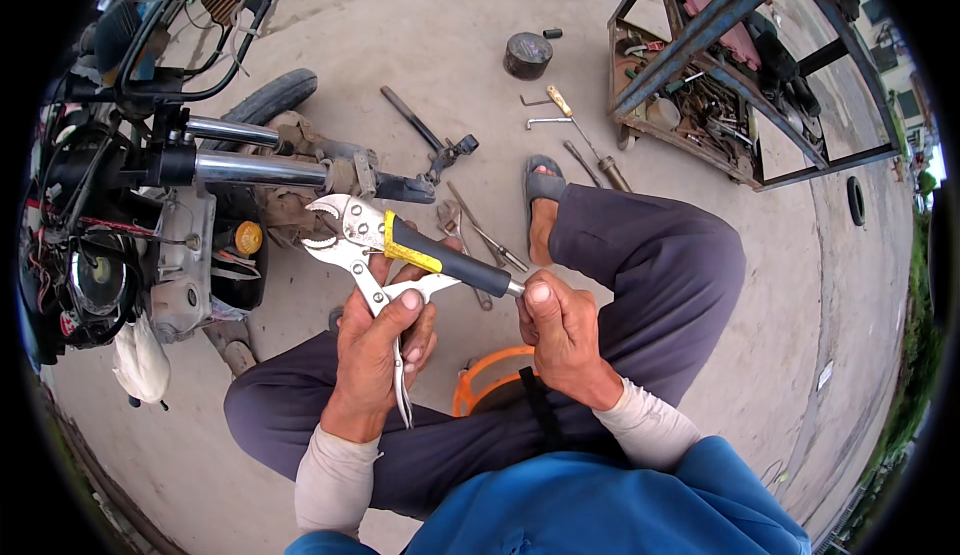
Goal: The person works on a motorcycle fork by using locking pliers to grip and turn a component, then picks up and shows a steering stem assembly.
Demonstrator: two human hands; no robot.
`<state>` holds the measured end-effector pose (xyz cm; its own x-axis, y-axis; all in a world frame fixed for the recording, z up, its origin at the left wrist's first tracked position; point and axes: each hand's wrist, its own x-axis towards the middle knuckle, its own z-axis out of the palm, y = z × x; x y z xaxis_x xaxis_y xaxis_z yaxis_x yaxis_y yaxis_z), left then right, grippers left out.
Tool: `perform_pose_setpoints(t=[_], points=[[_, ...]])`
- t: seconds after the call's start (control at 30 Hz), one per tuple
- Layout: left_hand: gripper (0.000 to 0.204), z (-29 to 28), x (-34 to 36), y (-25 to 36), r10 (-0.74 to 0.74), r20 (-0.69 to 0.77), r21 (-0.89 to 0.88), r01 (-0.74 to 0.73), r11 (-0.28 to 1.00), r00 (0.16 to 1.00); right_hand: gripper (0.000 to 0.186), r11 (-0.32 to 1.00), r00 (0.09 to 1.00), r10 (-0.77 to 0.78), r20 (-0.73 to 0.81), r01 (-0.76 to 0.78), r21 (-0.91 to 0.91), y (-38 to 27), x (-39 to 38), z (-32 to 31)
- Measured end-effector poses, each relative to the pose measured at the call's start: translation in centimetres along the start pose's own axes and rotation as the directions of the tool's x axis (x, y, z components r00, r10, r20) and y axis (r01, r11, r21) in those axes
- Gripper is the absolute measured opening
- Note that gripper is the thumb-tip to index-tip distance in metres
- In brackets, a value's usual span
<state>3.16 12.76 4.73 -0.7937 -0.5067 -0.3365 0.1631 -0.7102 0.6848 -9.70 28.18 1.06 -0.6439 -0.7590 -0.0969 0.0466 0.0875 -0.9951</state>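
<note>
A pair of locking pliers (440, 255) with a black and yellow grip is held up in front of me, its toothed jaws apart and pointing left. My left hand (380, 340) is wrapped round its silver lever handle, thumb on top. My right hand (562, 335) pinches the adjusting screw at the end of the black handle. Just beyond the jaws are the motorcycle's fork tubes (262, 167), chrome and lying sideways. On the floor behind the pliers lie an adjustable wrench (450, 220) and a few long metal tools, partly hidden by my hands and the pliers.
The partly stripped motorcycle (185, 265) fills the left side, cables hanging. A tool cart (690, 125) heaped with tools stands far right. On the concrete lie a long-handled tool (410, 115), a round dark can (528, 55) and a screwdriver (560, 102). An orange stool (470, 380) is beneath me.
</note>
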Motion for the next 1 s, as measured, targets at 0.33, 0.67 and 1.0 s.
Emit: perform_pose_setpoints(t=[0.33,0.67,1.0], points=[[0.043,-1.2,-3.3,-0.5,0.107,0.135,0.287,-0.142,0.947,0.985,0.052,0.669,0.788,0.499,0.361,-0.615,0.417,-0.7,-2.5,-0.8],[0.027,-3.5,-4.7,-1.6,-0.005,-0.023,0.043,0.006,0.999,1.0,0.016,0.627,0.921,-0.28,0.27,0.389,-0.675,-0.8,-4.2,1.1],[0.032,-4.8,-4.4,-3.8,0.031,-0.069,0.086,-0.025,0.996,0.997,0.048,0.9,0.929,0.353,0.109,-0.369,0.232,2.3,-5.1,1.9]])
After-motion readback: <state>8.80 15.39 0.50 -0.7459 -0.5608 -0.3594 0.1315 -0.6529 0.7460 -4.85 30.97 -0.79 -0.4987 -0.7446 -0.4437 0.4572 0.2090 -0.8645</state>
